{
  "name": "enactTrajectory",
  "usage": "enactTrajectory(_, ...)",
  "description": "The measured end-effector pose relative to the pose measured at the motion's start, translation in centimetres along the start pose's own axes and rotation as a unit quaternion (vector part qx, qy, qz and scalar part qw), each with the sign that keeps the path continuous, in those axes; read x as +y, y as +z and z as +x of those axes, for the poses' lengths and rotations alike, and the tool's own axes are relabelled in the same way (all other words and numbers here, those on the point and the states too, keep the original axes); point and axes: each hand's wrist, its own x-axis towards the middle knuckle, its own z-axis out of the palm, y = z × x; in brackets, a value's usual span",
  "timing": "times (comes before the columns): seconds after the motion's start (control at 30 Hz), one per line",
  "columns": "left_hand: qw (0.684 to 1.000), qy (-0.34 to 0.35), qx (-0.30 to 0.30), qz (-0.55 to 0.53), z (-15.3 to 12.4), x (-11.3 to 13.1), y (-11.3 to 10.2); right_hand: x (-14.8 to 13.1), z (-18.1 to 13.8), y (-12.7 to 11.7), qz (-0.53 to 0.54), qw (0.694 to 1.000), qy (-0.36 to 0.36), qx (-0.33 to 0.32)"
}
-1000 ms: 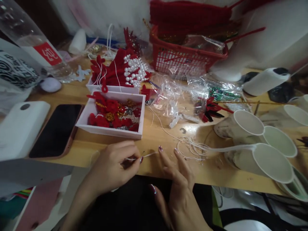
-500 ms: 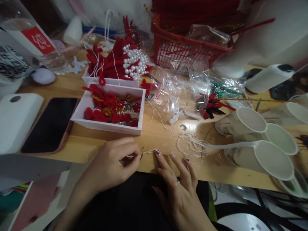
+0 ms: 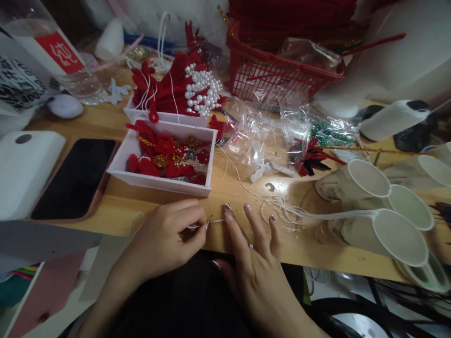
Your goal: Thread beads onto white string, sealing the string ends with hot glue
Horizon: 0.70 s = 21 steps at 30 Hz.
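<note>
My left hand (image 3: 169, 239) rests at the near edge of the wooden table (image 3: 232, 188), fingers pinched on a thin white thread (image 3: 214, 221). My right hand (image 3: 253, 253) lies beside it with fingers spread flat on the table, its index fingertip touching the thread's other end. The thread runs right into a tangle of white string (image 3: 282, 211). Just beyond my left hand stands a white box (image 3: 164, 157) filled with red and gold ornaments.
A phone (image 3: 75, 178) and a white device (image 3: 24, 171) lie at the left. Red velvet pieces with pearls (image 3: 195, 91), a red basket (image 3: 282, 70), clear bags (image 3: 260, 131) and several tipped paper cups (image 3: 369, 197) crowd the back and right.
My right hand has slid forward and left, its fingers now spread on the table with the index tip at the thread. My left hand keeps its pinch in place.
</note>
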Motion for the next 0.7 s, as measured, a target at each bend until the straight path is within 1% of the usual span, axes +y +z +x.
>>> enactTrajectory(0.2,1.0,0.002,-0.002,-0.001,-0.1,0.0,-0.1,0.3,-1.6,-0.4,0.012,1.0,-0.008,-0.011)
enactTrajectory(0.47,1.0,-0.005,-0.004,-0.002,0.0,0.0,-0.1,-0.1,-0.5,-0.4,0.036,0.999,0.024,0.002)
enactTrajectory(0.6,1.0,-0.006,-0.012,-0.023,0.0,0.0,-0.2,0.2,-1.3,-1.0,0.037,0.999,0.018,-0.01)
enactTrajectory(0.7,0.999,-0.012,-0.015,-0.044,-0.1,0.0,-0.2,0.7,-1.9,-1.8,0.036,0.999,0.018,-0.016)
